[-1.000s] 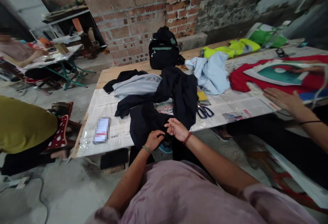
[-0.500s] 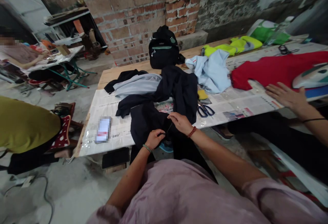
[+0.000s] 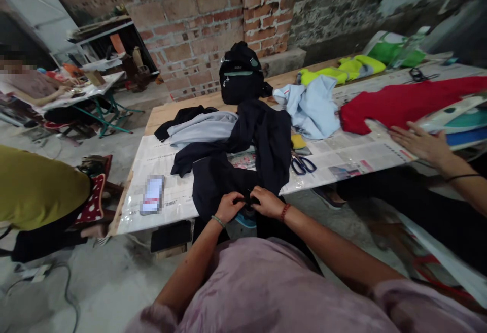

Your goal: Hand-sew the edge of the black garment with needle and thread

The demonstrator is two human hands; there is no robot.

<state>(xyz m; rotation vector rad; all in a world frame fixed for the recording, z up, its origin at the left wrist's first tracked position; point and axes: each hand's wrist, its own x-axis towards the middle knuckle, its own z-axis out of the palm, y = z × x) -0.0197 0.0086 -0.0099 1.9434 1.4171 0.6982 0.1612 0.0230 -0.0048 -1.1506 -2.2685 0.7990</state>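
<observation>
Two hands meet on the black garment [image 3: 232, 180] at the near edge of the bench [image 3: 365, 158], in the head view, the only one. Half a second ago the right hand [image 3: 267, 202] was raised and apart from the left; now it is lowered, knuckles almost touching the left hand [image 3: 228, 206]. Both sets of fingers are pinched closed on a fold of the dark cloth. Judged from this, a fresh bout of close handwork on the fold begins. Scissors [image 3: 302, 164] lie just right of the garment; a co-worker's hand [image 3: 418, 142] rests farther right.

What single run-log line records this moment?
left hand: pinching dark garment | right hand: pinching same spot | garment: hangs over table edge | scissors: on newspaper, untouched
</observation>
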